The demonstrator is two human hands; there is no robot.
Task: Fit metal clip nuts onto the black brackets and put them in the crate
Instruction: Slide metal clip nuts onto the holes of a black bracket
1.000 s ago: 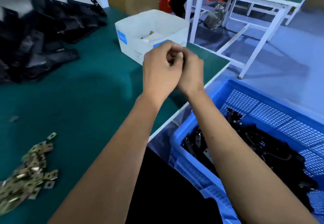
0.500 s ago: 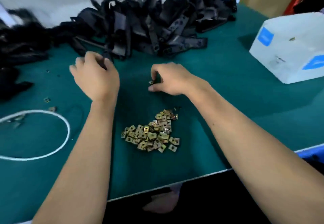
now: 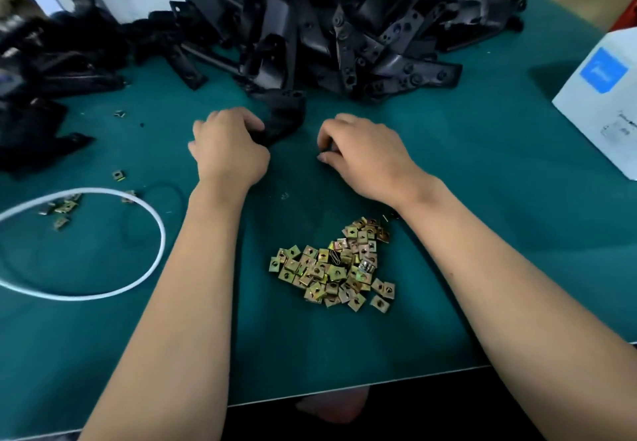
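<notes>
Left hand (image 3: 229, 151) now gripping matte black bracket (image 3: 284, 120), brassy square clip nuts (image 3: 336, 268) nearby.

left arm: bare forearm reaches forward from the lower left, wrist straight, back of the hand up.
left hand (image 3: 229, 149): fingers curled down and forward, the grip closed round a dark piece at its far side.
right arm: bare forearm comes in from the lower right, angled toward the middle.
right hand (image 3: 365, 152): back up, fingers bent under, thumb and fingertips (image 3: 324, 157) pinched together on something small; what it is cannot be told.
spacing: hands apart, side by side.
</notes>
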